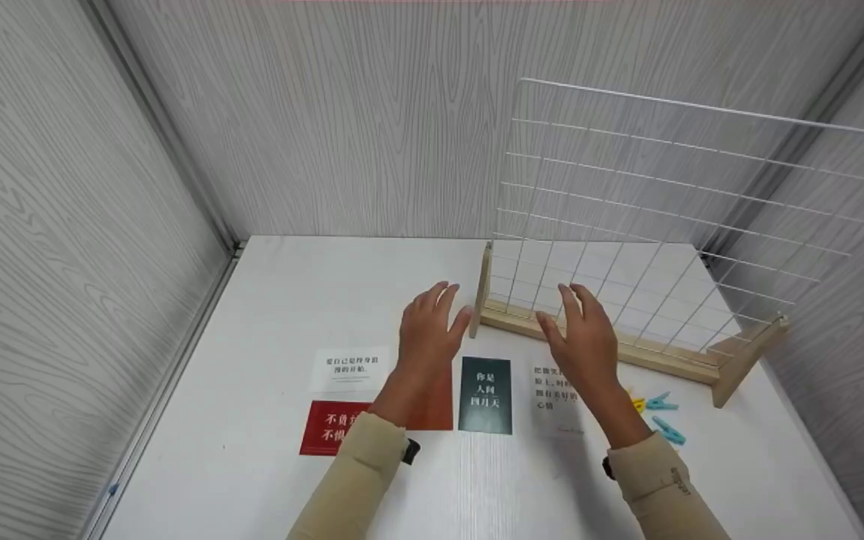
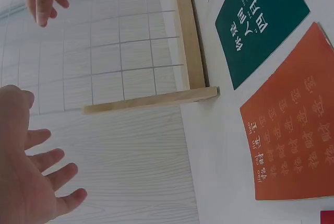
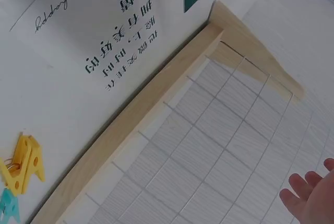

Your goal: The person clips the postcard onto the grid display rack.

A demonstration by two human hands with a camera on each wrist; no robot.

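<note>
Raises both forearms from the bottom edge of the head view, thumbs inward, well apart. Holds nothing in left grip [image 1: 430, 330], fingers loosely bent near centre, just left of the wire grid rack [image 1: 664, 361] in the right half. Holds nothing in right grip [image 1: 586, 345] either, released before the rack's base. Covers parts of orange card [image 1: 436, 405] and red card [image 1: 325, 429] with left arm, of white card [image 1: 556, 416] with right. Shows green card [image 1: 485, 395] whole, lower centre. Probably hides some of yellow clothespin [image 1: 637, 404] behind right wrist. Cuts off the rack's upper corner at the right edge.
</note>
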